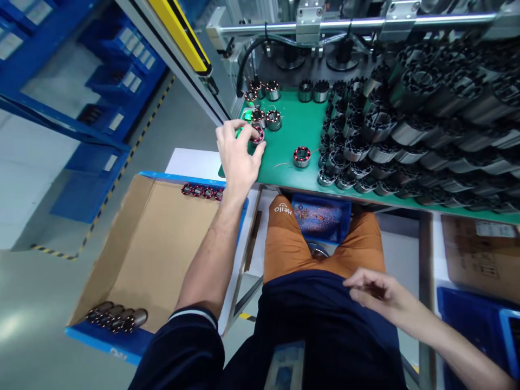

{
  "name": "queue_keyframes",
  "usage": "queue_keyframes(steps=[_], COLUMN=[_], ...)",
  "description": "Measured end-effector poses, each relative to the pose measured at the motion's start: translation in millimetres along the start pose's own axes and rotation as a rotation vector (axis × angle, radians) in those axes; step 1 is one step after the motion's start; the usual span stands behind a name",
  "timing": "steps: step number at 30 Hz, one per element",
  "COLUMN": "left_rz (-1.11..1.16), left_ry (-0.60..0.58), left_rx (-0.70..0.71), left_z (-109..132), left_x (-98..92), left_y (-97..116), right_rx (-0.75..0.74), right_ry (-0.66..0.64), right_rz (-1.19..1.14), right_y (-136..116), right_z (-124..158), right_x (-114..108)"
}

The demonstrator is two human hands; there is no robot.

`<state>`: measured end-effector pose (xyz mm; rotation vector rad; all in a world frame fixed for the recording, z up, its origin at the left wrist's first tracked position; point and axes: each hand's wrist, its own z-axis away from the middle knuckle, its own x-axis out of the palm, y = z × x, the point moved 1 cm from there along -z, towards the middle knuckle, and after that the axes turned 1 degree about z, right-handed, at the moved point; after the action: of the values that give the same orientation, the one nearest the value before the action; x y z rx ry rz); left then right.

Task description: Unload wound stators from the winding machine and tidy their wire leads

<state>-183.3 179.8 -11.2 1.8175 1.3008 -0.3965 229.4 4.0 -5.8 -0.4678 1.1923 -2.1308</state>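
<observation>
At the left end of the green work surface point(284, 135), my left hand point(239, 154) has its thumb and fingers closed around a small motor stator with red-tinted copper windings point(259, 134). Right behind it are more wound stators point(273, 119), several in a loose group. A single wound stator point(301, 157) lies nearer the front edge, with thin wire ends sticking out. My right hand point(376, 292) hovers over my lap, holding nothing visible, its fingers loosely curved and the thumb apart from them.
Unwound stator cores point(379, 124) are stacked thickly on the right. A cardboard-lined blue box point(162, 244) at the left holds rows of stators in two corners. Behind the surface runs a metal machine rail point(357, 24). A blue bin point(320, 219) sits under the table.
</observation>
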Motion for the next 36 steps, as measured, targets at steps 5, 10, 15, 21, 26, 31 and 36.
queue_keyframes(steps=[5,10,15,21,26,31,36], left_rz=[0.426,0.504,0.748,0.871,0.58,0.626,0.686], left_ry=[-0.041,-0.236,-0.264,-0.206,-0.083,-0.313,-0.293], left_rx=[0.049,0.119,0.155,0.226,0.42,0.233,0.275], left_z=[62,99,106,114,116,114,121], left_x=[-47.7,-85.1,-66.7,-49.5,-60.3,-62.8,-59.1], left_y=[97,166,184,177,160,154,150], right_rx=[-0.223,-0.351,-0.279,-0.347,-0.288,-0.277,-0.342], right_ry=[0.235,0.368,0.293,0.293,0.324,0.325,0.342], right_rz=[0.022,-0.253,-0.263,-0.303,-0.279,-0.298,-0.314], right_y=[-40,-82,-92,-76,-82,-83,-71], right_z=[-17,-26,-25,-21,-11,-10,-16], right_x=[16,10,6,-5,-12,-10,-15])
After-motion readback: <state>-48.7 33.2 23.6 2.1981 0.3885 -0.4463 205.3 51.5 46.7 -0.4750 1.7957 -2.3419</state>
